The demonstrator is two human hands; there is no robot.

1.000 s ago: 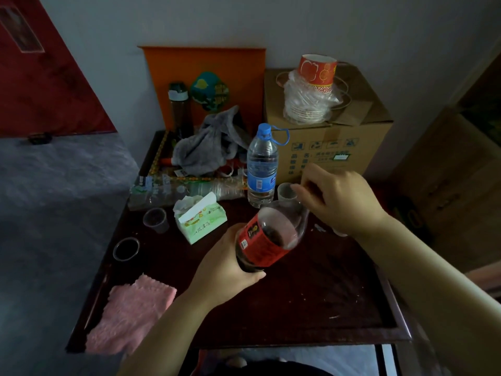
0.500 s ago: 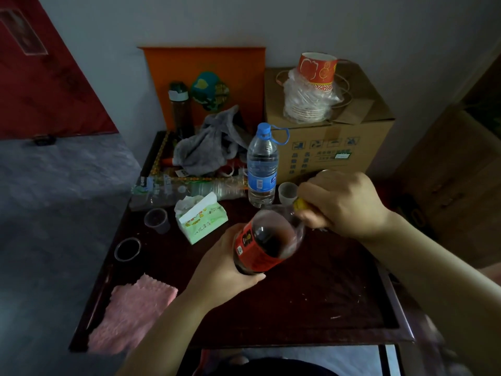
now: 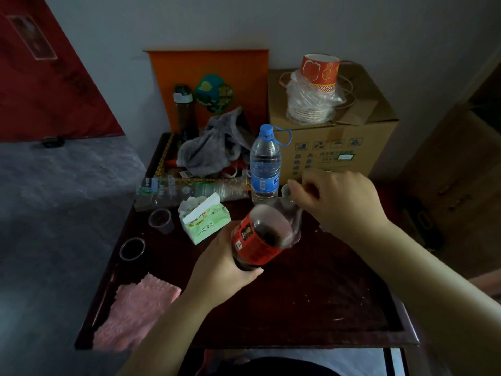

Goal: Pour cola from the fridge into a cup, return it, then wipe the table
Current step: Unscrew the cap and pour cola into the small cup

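We see left hand [image 3: 222,270] fingers clamped on tilted cola bottle [image 3: 261,237] | right hand [image 3: 339,202] fingers together at its neck | over dark surface [image 3: 311,299]

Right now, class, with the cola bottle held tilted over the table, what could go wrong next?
1. The left hand holds the cola bottle tilted while the right hand works at its neck; cola may spill onto the table.
2. The small clear cup beside the right hand's fingers could get knocked over.
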